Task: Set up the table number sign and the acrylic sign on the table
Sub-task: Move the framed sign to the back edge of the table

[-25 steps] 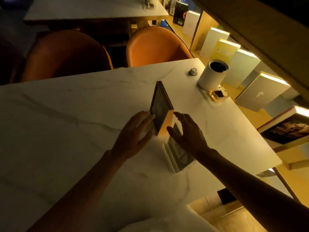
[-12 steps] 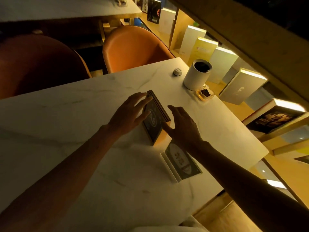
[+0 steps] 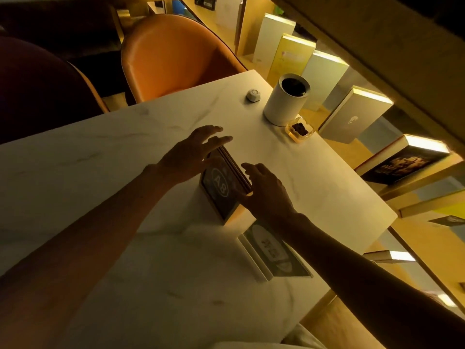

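Observation:
The table number sign (image 3: 219,190), a dark panel marked A8 on a light wooden base, stands upright near the middle of the white marble table (image 3: 105,172). My left hand (image 3: 187,157) holds its far top corner, thumb on the face and fingers spread past the edge. My right hand (image 3: 264,195) presses on its right edge with thumb and fingertips. The acrylic sign (image 3: 273,253), a clear holder with a printed card, lies leaning back just in front of the number sign, partly under my right forearm.
A white cylindrical holder (image 3: 285,102), a small white call button (image 3: 253,94) and a clear dish with dark pieces (image 3: 300,129) sit at the far right corner. Orange chairs (image 3: 173,59) stand behind the table. Lit books (image 3: 352,114) line the right-hand shelf.
The number sign has turned so its A8 face shows toward me and stands more upright. My left hand slid toward its far top corner; my right hand stayed at its right edge.

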